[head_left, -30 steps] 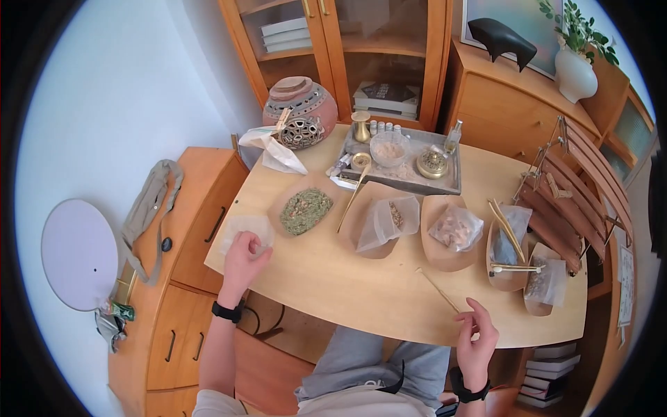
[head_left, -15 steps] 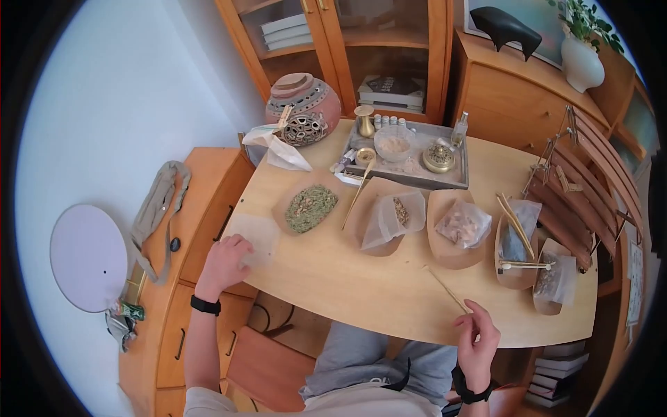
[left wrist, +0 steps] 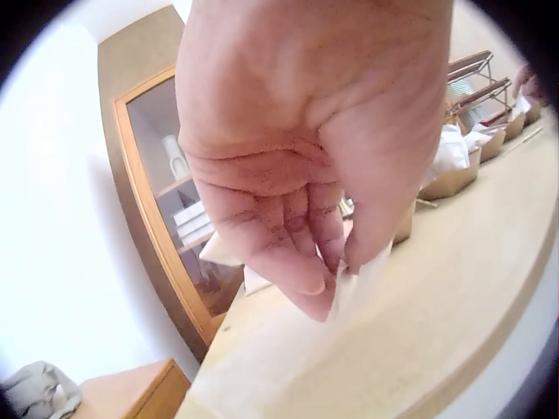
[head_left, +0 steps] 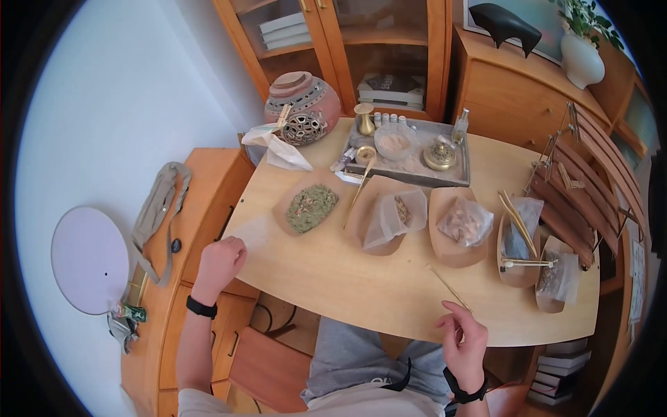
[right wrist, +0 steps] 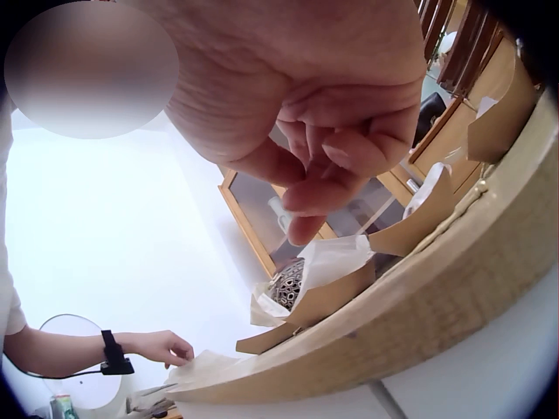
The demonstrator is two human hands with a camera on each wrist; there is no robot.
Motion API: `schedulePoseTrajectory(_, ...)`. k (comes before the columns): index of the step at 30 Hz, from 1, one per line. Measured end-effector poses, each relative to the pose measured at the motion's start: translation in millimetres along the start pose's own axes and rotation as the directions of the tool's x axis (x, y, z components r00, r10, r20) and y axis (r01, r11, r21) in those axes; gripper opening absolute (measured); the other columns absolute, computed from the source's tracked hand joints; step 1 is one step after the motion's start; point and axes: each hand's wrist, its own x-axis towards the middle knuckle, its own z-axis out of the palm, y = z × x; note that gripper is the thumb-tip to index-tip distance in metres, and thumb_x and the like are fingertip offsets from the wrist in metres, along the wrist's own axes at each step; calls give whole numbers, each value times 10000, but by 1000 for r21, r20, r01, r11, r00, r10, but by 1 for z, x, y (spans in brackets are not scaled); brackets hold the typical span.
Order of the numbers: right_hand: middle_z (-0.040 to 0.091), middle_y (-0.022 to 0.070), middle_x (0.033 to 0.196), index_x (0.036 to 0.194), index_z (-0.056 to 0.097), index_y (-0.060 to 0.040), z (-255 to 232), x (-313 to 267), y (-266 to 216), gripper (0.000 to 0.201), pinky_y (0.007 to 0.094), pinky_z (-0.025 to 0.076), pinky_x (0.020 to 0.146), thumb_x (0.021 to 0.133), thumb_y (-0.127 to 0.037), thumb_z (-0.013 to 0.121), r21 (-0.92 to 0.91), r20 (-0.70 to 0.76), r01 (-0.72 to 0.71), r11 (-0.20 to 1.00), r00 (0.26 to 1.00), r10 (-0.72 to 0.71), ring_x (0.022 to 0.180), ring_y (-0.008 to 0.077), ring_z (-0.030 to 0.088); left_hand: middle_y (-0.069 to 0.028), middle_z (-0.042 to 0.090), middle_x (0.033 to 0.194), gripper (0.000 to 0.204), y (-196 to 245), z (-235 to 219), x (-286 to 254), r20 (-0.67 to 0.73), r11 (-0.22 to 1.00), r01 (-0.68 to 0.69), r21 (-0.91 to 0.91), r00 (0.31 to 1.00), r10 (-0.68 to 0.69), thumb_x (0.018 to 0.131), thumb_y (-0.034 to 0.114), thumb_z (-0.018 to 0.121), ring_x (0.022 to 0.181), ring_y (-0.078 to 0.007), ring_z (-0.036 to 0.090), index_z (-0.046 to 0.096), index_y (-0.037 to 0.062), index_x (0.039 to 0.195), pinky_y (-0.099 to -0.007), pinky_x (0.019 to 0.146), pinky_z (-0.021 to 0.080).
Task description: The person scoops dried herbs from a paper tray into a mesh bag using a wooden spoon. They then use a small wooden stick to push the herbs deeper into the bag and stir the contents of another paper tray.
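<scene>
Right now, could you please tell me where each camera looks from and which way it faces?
Head: on the head, facing forward and down at the table; left hand, right hand and lap show.
Left wrist: on that wrist, facing the left hand pinching paper.
Right wrist: on that wrist, facing across the table; both hands show.
Shared: the round pot, in head and right wrist views.

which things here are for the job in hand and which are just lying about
Likely the job:
- paper sheet, pinched by the left hand
- gold stick, near the right hand
- green herbs

Probably lying about:
- black figure
- white vase
- cloth bag
</scene>
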Motion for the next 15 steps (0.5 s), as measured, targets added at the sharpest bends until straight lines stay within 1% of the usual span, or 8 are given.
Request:
schedulePoseTrajectory(2, 743, 69, 774, 1207, 700, -34, 7, 5, -13, 346, 282, 469, 532, 889, 66, 610, 3, 44, -9, 1000, 999, 9, 599, 145, 669, -91, 678, 797, 89, 12, -19, 2, -2, 999, 33, -12, 999, -33, 856, 105, 721, 714, -279, 695, 655, 53, 828, -400, 646, 551)
schedulePoseTrajectory(4, 753, 90, 825, 1206, 704, -45, 21, 10, -28, 342, 324, 550, 599, 880, 39, 643, 73, 119, 68, 995, 990, -77, 659, 200, 711, -95, 685, 777, 105, 30, -38, 4, -8, 997, 68, -22, 998, -68, 862, 122, 726, 682, -274, 698, 657, 49, 834, -397, 632, 548)
schedulePoseTrajectory(6, 753, 113, 933, 1229, 700, -74, 47, 22, -43, 369, 355, 594, 665, 867, 1, 688, 90, 160, 346, 934, 921, -356, 726, 251, 729, -95, 700, 777, 95, 57, -52, 8, 54, 987, 77, -143, 996, -70, 872, 131, 726, 680, -269, 711, 672, 60, 841, -391, 629, 550)
schedulePoseTrajectory(8, 725, 108, 973, 1235, 693, -104, 77, 40, -75, 359, 372, 584, 641, 878, -63, 707, 133, 175, 499, 856, 839, -516, 735, 274, 712, -95, 704, 779, 97, 86, -55, 14, 68, 973, 41, -226, 997, -26, 875, 145, 727, 691, -277, 713, 678, 66, 846, -397, 634, 551)
schedulePoseTrajectory(10, 693, 81, 931, 1178, 690, -112, 104, 56, -94, 276, 385, 573, 618, 902, -101, 693, 67, 199, 525, 848, 826, -527, 705, 280, 700, -94, 707, 781, 100, 111, -53, 23, 72, 954, 0, -301, 997, 23, 878, 158, 728, 702, -285, 714, 684, 72, 851, -403, 640, 552)
schedulePoseTrajectory(12, 681, 75, 895, 1140, 686, -109, 125, 71, -86, 226, 391, 566, 603, 914, -111, 683, 14, 165, 540, 842, 829, -534, 691, 282, 695, -104, 721, 795, 126, 129, -50, 32, 175, 937, -71, -341, 975, 138, 871, 186, 732, 714, -285, 714, 698, 68, 846, -395, 635, 546)
schedulePoseTrajectory(13, 670, 68, 860, 1101, 682, -107, 131, 78, -83, 177, 396, 559, 587, 925, -120, 673, -34, 143, 548, 836, 830, -539, 677, 284, 690, -104, 721, 795, 126, 134, -47, 37, 160, 937, -79, -341, 977, 141, 871, 186, 732, 714, -285, 714, 698, 68, 846, -395, 635, 546)
schedulePoseTrajectory(15, 684, 70, 865, 1070, 683, -107, 129, 85, -79, 142, 391, 561, 585, 929, -124, 677, -51, 130, 533, 844, 842, -524, 680, 281, 697, -105, 719, 797, 101, 144, -38, 44, 107, 926, -220, -306, 959, 263, 870, 174, 725, 718, -310, 706, 706, 75, 865, -418, 639, 545)
